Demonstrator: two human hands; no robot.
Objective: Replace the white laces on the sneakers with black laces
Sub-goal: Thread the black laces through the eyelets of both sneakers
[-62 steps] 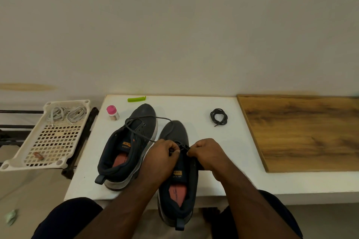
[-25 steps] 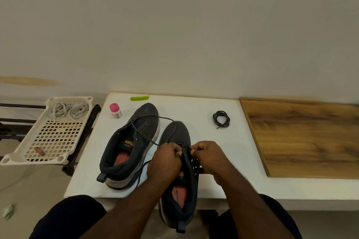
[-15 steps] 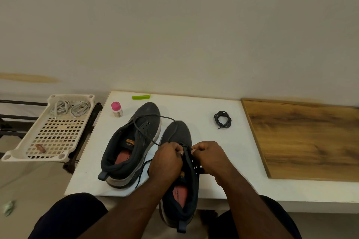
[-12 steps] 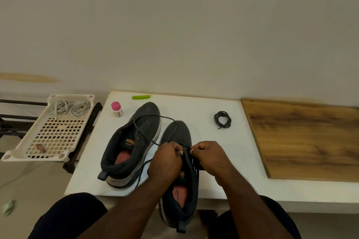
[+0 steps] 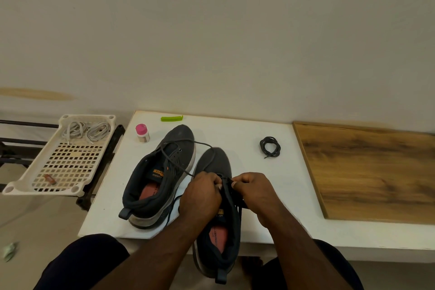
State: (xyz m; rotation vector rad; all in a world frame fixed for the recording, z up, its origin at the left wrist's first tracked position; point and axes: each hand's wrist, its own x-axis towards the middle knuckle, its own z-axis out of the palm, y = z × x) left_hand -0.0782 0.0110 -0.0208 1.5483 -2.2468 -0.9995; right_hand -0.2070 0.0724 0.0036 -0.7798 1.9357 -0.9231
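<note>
Two dark grey sneakers lie on the white table (image 5: 235,129). The left sneaker (image 5: 160,172) has no lace of its own in its eyelets. The right sneaker (image 5: 219,231) hangs partly over the table's front edge. My left hand (image 5: 202,195) and my right hand (image 5: 254,193) meet over its eyelets, each pinching the black lace (image 5: 188,141). A long loop of that lace trails across the left sneaker's toe. A coiled second black lace (image 5: 270,146) lies to the right. Two white laces (image 5: 87,129) sit in the white basket (image 5: 35,186).
A small bottle with a pink cap (image 5: 142,133) and a green clip (image 5: 171,117) stand near the table's back left. A wooden board (image 5: 367,172) covers the right part. The basket rests on a dark rack left of the table. My knees are below the front edge.
My hands stay pinched on the lace at the right sneaker's eyelets, only shifting slightly. The view has tilted a little. The lace loop over the left sneaker is unchanged.
</note>
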